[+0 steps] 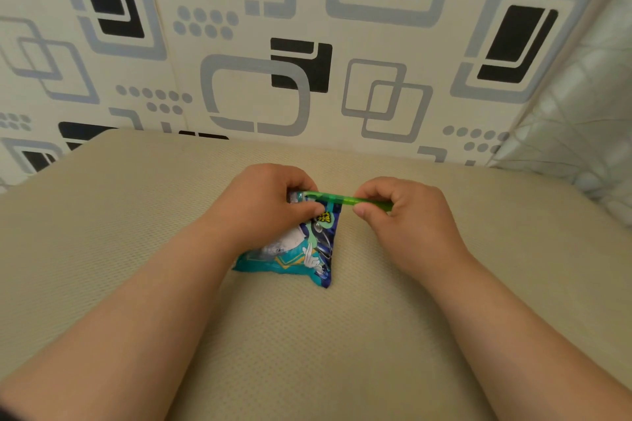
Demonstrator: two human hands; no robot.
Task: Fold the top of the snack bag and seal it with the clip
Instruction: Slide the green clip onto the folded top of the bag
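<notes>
A small teal and dark blue snack bag (307, 253) lies on the beige cushioned surface (307, 335), its top end pointing away from me. A long green clip (342, 199) runs sideways across the bag's top. My left hand (263, 205) pinches the bag's top and the clip's left end. My right hand (403, 215) grips the clip's right end, whose tip pokes out past the fingers. The fold under the clip is mostly hidden by my fingers.
A wall with a black and grey square pattern (307, 44) rises right behind the surface. A pale quilted fabric (581, 133) stands at the right edge. The beige surface extends on all sides of the bag.
</notes>
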